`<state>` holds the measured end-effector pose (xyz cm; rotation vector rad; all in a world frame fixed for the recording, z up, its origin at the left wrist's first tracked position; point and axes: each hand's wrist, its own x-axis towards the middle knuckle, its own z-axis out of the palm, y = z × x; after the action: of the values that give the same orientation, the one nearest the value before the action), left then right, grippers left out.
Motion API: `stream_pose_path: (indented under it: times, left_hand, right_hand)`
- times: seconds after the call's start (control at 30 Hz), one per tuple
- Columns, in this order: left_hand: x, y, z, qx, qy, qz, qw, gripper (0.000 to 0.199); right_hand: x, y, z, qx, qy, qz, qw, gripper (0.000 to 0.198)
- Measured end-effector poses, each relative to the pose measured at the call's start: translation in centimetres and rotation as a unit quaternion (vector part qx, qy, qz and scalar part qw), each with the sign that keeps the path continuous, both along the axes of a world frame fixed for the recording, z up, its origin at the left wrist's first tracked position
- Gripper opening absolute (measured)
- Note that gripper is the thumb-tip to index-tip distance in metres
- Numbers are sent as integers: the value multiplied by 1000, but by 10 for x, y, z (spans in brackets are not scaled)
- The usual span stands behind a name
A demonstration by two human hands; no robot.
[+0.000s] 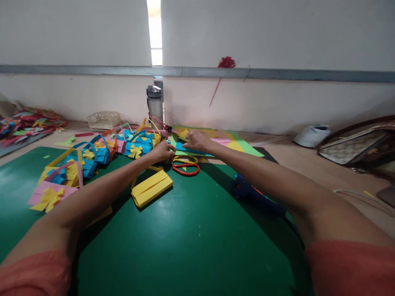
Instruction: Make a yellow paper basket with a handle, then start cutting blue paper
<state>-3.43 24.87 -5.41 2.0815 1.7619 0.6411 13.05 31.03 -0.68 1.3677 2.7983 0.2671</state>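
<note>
Both my arms reach forward across a green mat. My left hand (pixel 164 152), its fingers curled together, is beside the paper baskets and just above the scissors; what it grips is hidden. My right hand (pixel 197 140) is over the stack of coloured paper sheets (pixel 247 144), its fingers closed at a small yellow paper piece (pixel 183 134). Scissors with red and yellow handles (pixel 186 167) lie between and below my hands. Closer to me rests a folded yellow paper box (pixel 152 188). Several small paper baskets with handles and bows (pixel 89 158) crowd the left side.
A grey bottle (pixel 155 102) stands by the wall. Under my right forearm lies a dark blue tool (pixel 256 195) with a cord. At right are a white cap-like object (pixel 311 135) and a bag (pixel 354 142). Paper scraps (pixel 31 119) and a wire basket (pixel 104 120) sit at left.
</note>
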Motion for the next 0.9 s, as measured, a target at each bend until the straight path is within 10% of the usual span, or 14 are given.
stream_pose_path:
  times: [0.33, 0.9]
  left_hand:
    - [35, 0, 33, 62, 200, 28, 977, 24]
    - [27, 23, 30, 36, 200, -18, 979, 37]
  right_hand:
    - [3, -5, 2, 32, -4, -13, 999, 30]
    - [19, -4, 6, 21, 15, -29, 999, 32]
